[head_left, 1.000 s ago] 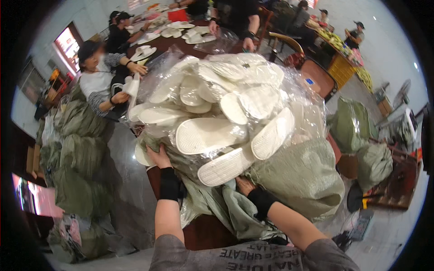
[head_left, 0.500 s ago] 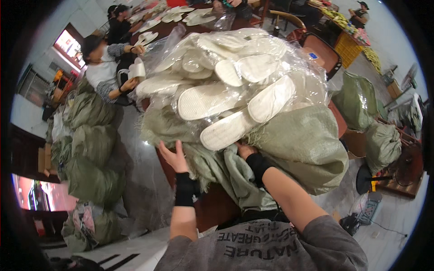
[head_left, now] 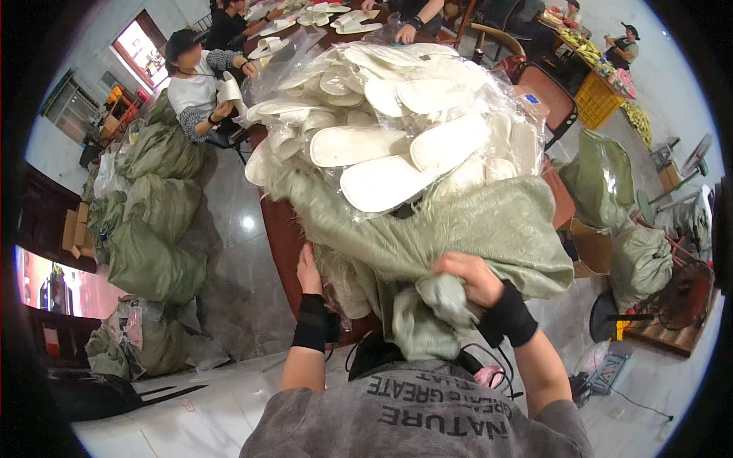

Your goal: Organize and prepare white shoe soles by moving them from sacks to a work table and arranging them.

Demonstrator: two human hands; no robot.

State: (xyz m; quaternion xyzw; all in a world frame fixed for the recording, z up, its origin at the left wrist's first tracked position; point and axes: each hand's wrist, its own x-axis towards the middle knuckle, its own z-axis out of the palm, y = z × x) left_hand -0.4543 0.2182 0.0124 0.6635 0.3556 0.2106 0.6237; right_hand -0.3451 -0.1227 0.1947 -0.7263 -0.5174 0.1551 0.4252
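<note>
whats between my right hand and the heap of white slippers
In the head view, a stretch of the green woven sack lies between your right hand and the heap of white slippers.

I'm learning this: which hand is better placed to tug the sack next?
Probably the right hand: it grips a bunched fold of the green woven sack; the left hand is open beside it.

A grey short-sleeved T-shirt point(head_left: 324, 420) with dark lettering point(head_left: 410, 416) fills six o'clock; black wristbands point(head_left: 310, 322) sit at seven and four.
</note>
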